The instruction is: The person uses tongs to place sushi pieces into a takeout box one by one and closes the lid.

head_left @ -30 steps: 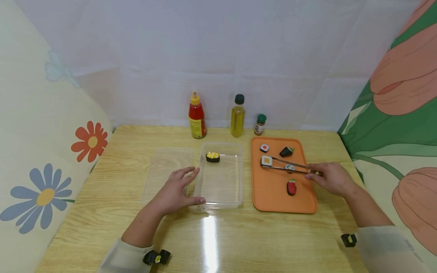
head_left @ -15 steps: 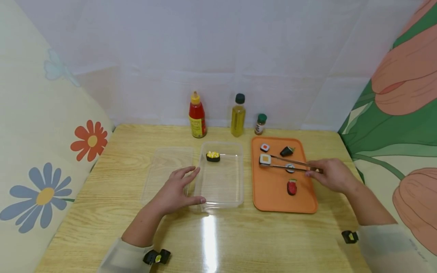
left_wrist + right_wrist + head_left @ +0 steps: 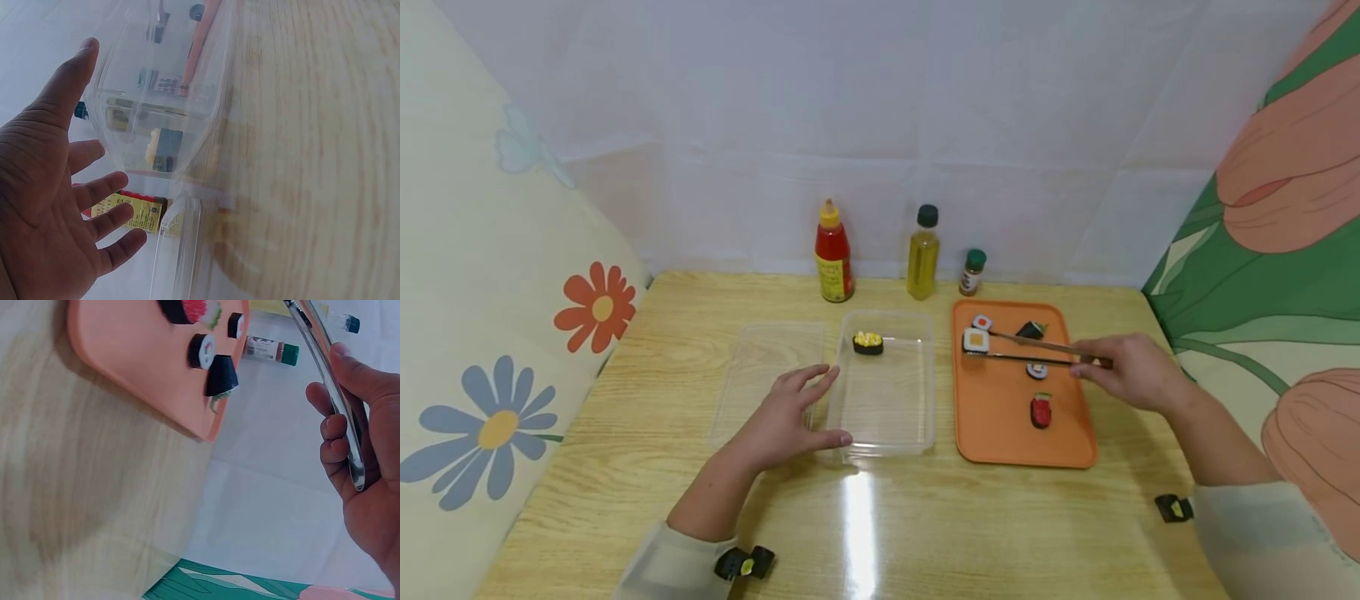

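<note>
Above the far left part of the orange tray (image 3: pixel 1000 437), a square sushi roll with a yellow centre (image 3: pixel 976 341) is pinched between the tips of metal tongs (image 3: pixel 355 469). The right hand (image 3: pixel 1131 371), at the tray's right edge, grips the tongs between thumb and fingers. On the tray lie a small red-centred roll (image 3: pixel 982 322), a dark cone-shaped piece (image 3: pixel 1032 332), a round roll (image 3: pixel 1037 371) and a red-topped piece (image 3: pixel 1041 411). Left of the tray stands a clear container (image 3: pixel 887 400) bearing a yellow-topped piece (image 3: pixel 868 343); farther left, the left hand (image 3: pixel 786 421) is spread and grasps nothing, its contact with the container uncertain. Beyond the tray's far edge stands a green-capped jar (image 3: pixel 972 273); to its left, an oil bottle (image 3: pixel 922 262) and a red sauce bottle (image 3: pixel 832 267).
</note>
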`<state>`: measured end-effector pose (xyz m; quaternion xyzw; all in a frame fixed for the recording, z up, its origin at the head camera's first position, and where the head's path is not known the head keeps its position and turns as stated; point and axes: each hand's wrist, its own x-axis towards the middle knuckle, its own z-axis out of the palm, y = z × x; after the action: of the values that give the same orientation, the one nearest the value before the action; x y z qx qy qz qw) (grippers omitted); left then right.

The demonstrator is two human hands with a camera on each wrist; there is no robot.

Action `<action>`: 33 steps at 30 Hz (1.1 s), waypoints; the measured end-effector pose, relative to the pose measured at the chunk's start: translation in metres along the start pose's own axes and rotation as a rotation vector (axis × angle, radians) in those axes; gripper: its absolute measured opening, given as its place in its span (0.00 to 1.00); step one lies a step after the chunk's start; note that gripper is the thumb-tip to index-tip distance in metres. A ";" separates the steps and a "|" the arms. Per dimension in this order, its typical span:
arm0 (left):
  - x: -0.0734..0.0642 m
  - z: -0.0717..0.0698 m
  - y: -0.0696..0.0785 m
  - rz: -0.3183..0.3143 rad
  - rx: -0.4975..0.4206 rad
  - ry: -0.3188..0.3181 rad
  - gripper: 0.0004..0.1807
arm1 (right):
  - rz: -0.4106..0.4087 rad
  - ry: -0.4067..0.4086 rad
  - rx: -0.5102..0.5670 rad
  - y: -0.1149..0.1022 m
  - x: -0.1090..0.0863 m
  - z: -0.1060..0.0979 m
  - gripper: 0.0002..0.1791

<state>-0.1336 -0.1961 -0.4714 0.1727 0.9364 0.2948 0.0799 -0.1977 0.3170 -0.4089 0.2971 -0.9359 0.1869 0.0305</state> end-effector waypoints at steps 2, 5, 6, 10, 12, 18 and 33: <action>0.000 -0.001 0.000 0.000 -0.001 0.000 0.61 | -0.010 0.003 0.001 -0.002 0.002 -0.003 0.16; 0.001 -0.001 0.001 -0.001 0.001 -0.001 0.60 | -0.035 0.014 -0.002 -0.005 0.005 -0.007 0.16; 0.001 -0.001 0.001 -0.001 0.002 -0.002 0.60 | -0.045 0.016 -0.004 -0.006 0.005 -0.008 0.16; 0.001 -0.001 0.001 -0.004 0.002 -0.004 0.60 | -0.067 0.019 0.012 -0.009 0.009 -0.013 0.16; 0.001 -0.002 0.002 -0.009 -0.002 -0.005 0.60 | -0.075 0.016 0.020 -0.011 0.011 -0.015 0.16; 0.000 -0.002 0.001 -0.007 0.000 -0.003 0.60 | -0.079 -0.002 0.022 -0.021 0.019 -0.018 0.16; 0.000 0.000 -0.001 -0.013 0.000 0.000 0.61 | -0.121 -0.090 0.068 -0.042 0.047 -0.009 0.17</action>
<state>-0.1335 -0.1969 -0.4725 0.1667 0.9375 0.2943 0.0815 -0.2125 0.2628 -0.3790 0.3620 -0.9098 0.2029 -0.0106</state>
